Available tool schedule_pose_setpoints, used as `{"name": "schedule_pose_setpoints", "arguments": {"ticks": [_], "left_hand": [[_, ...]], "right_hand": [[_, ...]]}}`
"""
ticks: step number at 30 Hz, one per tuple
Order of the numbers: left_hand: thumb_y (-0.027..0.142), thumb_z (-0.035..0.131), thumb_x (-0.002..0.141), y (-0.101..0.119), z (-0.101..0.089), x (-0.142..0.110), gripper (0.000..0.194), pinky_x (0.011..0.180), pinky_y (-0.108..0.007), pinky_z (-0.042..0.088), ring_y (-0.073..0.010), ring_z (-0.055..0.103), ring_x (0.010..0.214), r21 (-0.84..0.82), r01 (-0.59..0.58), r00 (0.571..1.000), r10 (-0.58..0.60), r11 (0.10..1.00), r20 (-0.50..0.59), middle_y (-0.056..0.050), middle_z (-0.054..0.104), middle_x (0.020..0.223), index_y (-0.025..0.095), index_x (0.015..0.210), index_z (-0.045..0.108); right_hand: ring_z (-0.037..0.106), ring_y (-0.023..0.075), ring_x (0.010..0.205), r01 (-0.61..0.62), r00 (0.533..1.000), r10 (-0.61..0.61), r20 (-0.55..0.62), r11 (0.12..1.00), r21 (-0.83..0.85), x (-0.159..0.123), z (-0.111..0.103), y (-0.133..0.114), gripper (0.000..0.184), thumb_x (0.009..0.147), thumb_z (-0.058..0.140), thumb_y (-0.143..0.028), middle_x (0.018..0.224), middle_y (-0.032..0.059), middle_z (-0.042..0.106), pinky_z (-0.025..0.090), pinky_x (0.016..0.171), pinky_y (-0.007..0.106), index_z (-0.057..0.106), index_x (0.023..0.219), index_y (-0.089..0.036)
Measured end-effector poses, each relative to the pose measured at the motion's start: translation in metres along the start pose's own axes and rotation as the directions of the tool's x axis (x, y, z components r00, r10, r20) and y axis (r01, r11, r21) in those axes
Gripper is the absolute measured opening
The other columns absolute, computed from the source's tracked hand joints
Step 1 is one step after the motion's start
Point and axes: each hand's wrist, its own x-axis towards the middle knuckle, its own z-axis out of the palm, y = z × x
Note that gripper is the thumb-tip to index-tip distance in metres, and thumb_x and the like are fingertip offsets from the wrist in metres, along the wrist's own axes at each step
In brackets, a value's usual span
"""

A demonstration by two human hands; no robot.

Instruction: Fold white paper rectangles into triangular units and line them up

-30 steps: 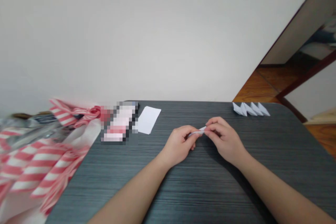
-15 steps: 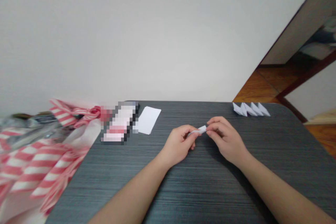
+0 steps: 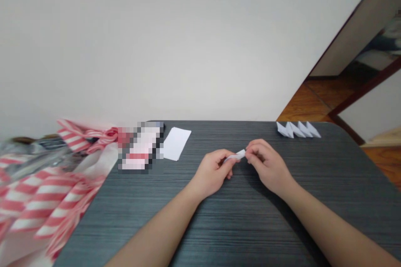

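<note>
Over the middle of a dark, grained table (image 3: 200, 233), a small folded paper (image 3: 240, 154) is held between two bare hands. The left hand (image 3: 211, 175) grips it, fingers closed; the right hand (image 3: 271, 169) has its fingers pinched at the other end. A fold seems to be in hand, and handling it further calls for a light, steady pinch. The paper looks white, narrow and slightly bent. Flat white sheets (image 3: 177, 144) lie to the left, pointed folded pieces (image 3: 299, 129) to the right.
</note>
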Motion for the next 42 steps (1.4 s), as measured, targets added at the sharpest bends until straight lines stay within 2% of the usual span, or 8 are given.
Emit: {"name": "schedule_pose_setpoints", "arguments": {"ticks": [1, 4, 10, 20, 24, 30, 36, 42], "left_hand": [[0.031, 0.056, 0.091, 0.000, 0.000, 0.000, 0.021, 0.052, -0.020, 0.043, -0.0096, 0.053, 0.052, -0.009, 0.005, 1.000, -0.005, 1.000, -0.004, 0.003, 0.057, 0.060, 0.014, 0.090, 0.067], [0.031, 0.056, 0.091, 0.001, 0.000, 0.000, 0.020, 0.052, -0.020, 0.043, -0.0093, 0.053, 0.051, -0.031, 0.018, 1.000, -0.018, 0.999, -0.014, 0.003, 0.057, 0.058, 0.014, 0.089, 0.067], [0.030, 0.057, 0.090, 0.004, 0.000, -0.001, 0.020, 0.053, -0.019, 0.044, -0.0086, 0.053, 0.052, -0.047, 0.017, 1.000, -0.016, 0.999, 0.015, 0.003, 0.058, 0.059, 0.014, 0.089, 0.068], [0.028, 0.062, 0.086, 0.000, 0.005, 0.000, 0.019, 0.050, -0.019, 0.043, -0.0074, 0.054, 0.050, -0.177, 0.041, 0.999, -0.044, 0.983, -0.010, 0.005, 0.060, 0.066, 0.017, 0.101, 0.057], [0.028, 0.062, 0.087, 0.001, 0.005, -0.001, 0.018, 0.056, -0.020, 0.047, -0.0090, 0.058, 0.056, -0.149, 0.046, 0.999, -0.047, 0.988, -0.004, 0.002, 0.063, 0.068, 0.016, 0.100, 0.059], [0.033, 0.059, 0.090, 0.000, 0.000, 0.000, 0.022, 0.064, -0.023, 0.050, -0.0125, 0.062, 0.066, -0.002, 0.016, 0.996, -0.016, 1.000, 0.084, -0.005, 0.070, 0.076, 0.014, 0.094, 0.070], [0.032, 0.058, 0.090, 0.001, -0.001, -0.001, 0.021, 0.062, -0.023, 0.050, -0.0120, 0.062, 0.063, 0.003, 0.035, 0.998, -0.036, 0.999, 0.061, -0.005, 0.071, 0.075, 0.014, 0.083, 0.067], [0.033, 0.057, 0.090, 0.005, -0.001, -0.002, 0.023, 0.062, -0.023, 0.050, -0.0118, 0.062, 0.063, -0.031, 0.061, 0.992, -0.057, 0.998, 0.112, -0.005, 0.072, 0.074, 0.013, 0.082, 0.065]], "right_hand": [[0.060, 0.0168, 0.078, -0.070, 0.998, 0.070, -0.003, 0.994, 0.086, -0.001, 0.002, 0.003, 0.004, 0.089, 0.058, -0.020, 0.094, 0.0047, 0.061, 0.048, 0.071, 0.031, 0.059, 0.093, -0.021], [0.059, 0.0154, 0.070, -0.217, 0.975, 0.195, 0.108, 0.938, 0.270, -0.004, 0.006, 0.009, 0.026, 0.087, 0.061, -0.025, 0.092, 0.0037, 0.065, 0.049, 0.064, 0.029, 0.055, 0.112, -0.022], [0.054, 0.0126, 0.059, -0.291, 0.944, 0.255, 0.211, 0.943, 0.164, -0.002, 0.001, 0.000, 0.011, 0.087, 0.062, -0.029, 0.070, -0.0016, 0.062, 0.043, 0.058, 0.025, 0.065, 0.091, -0.019], [0.053, 0.0120, 0.057, -0.249, 0.951, 0.233, 0.204, 0.967, 0.054, -0.003, -0.002, -0.002, 0.014, 0.089, 0.058, -0.028, 0.062, -0.0031, 0.059, 0.039, 0.057, 0.024, 0.065, 0.080, -0.019], [0.052, 0.0117, 0.058, -0.227, 0.954, 0.206, 0.217, 0.971, 0.074, -0.003, -0.002, -0.006, 0.015, 0.089, 0.058, -0.027, 0.063, -0.0028, 0.059, 0.039, 0.057, 0.023, 0.064, 0.078, -0.018], [0.052, 0.0116, 0.059, -0.187, 0.949, 0.165, 0.268, 0.981, 0.059, -0.003, -0.004, -0.014, 0.017, 0.089, 0.060, -0.026, 0.064, -0.0017, 0.062, 0.039, 0.056, 0.023, 0.067, 0.077, -0.017], [0.058, 0.0139, 0.066, -0.110, 0.978, 0.097, 0.187, 0.992, 0.060, -0.003, -0.002, -0.012, 0.014, 0.090, 0.060, -0.024, 0.073, 0.0009, 0.066, 0.044, 0.062, 0.025, 0.069, 0.081, -0.019], [0.059, 0.0142, 0.066, -0.005, 0.988, -0.008, 0.155, 0.997, 0.078, -0.001, -0.003, -0.012, 0.012, 0.091, 0.059, -0.018, 0.078, 0.0017, 0.065, 0.046, 0.064, 0.027, 0.069, 0.086, -0.020]]}}
